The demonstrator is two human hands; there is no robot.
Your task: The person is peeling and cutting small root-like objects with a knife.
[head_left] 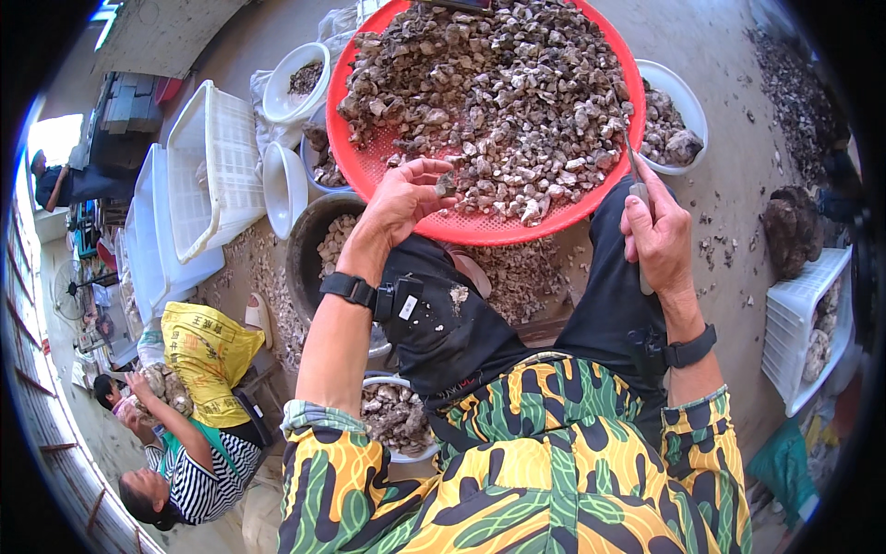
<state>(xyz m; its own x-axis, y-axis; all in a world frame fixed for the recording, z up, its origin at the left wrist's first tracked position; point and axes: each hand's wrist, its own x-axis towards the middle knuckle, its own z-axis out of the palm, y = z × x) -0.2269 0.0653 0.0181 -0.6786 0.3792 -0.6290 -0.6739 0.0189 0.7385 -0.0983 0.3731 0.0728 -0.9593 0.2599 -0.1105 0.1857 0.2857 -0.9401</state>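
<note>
My left hand (pixel 403 200) pinches a small grey-brown lumpy chunk (pixel 446 185) between thumb and fingers, over the near rim of a red basket. My right hand (pixel 657 231) is wrapped round the grey handle of a knife (pixel 640 192), its thin blade pointing away from me beside the basket's right rim. The round, perforated red basket (pixel 369 152) stands just beyond my knees. Heaped in it are many rough pale-and-brown chunks (pixel 517 111), whose exact kind I cannot tell. A dark object lies partly in view at the basket's far edge.
White basins (pixel 703 115) of larger lumps stand around the basket. A dark tub (pixel 300 242) of pieces sits by my left knee. White crates (pixel 214 111) are at left, another crate (pixel 780 305) at right. Scraps litter the floor. A person in stripes (pixel 208 475) handles a large lump at lower left.
</note>
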